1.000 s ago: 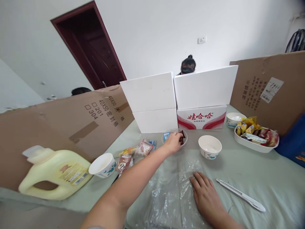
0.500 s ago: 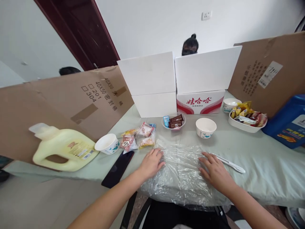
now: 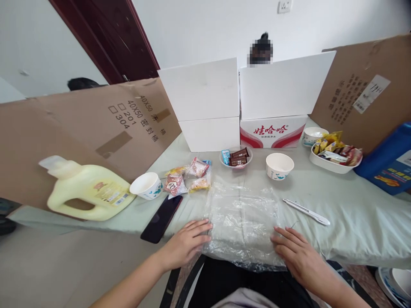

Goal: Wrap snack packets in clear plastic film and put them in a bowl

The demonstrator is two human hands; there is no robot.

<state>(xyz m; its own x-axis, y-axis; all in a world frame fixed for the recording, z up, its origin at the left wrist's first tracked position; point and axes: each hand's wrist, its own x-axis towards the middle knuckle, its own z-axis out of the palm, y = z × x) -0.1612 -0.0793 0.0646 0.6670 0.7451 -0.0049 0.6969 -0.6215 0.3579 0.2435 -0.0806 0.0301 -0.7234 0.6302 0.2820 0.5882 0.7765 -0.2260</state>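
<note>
A clear, crinkled plastic sheet (image 3: 242, 222) lies spread on the cloth at the table's near edge. My left hand (image 3: 190, 240) rests at its left side, fingers stretched out, their tips on the plastic. On the opposite side, my right hand (image 3: 296, 250) lies with fingers extended over the sheet's right margin. Neither hand grips anything. A white utility knife (image 3: 306, 211) sits just beyond my right hand, and a dark phone (image 3: 161, 219) is to the upper left of my left hand. Several wrapped snacks (image 3: 175, 184) lie behind the phone.
Beyond the sheet stand a clear bowl (image 3: 236, 167) of snacks and a paper bowl (image 3: 279, 171). Another paper bowl (image 3: 146, 191) and a yellow jug (image 3: 93, 192) are left. A snack tray (image 3: 334, 166) and blue jug (image 3: 385, 164) are right. White boxes (image 3: 208, 134) block the back.
Both hands have moved back along the sheet toward the table's near edge. The plastic now lies flatter, and less of it hangs over the edge. My view has shifted slightly.
</note>
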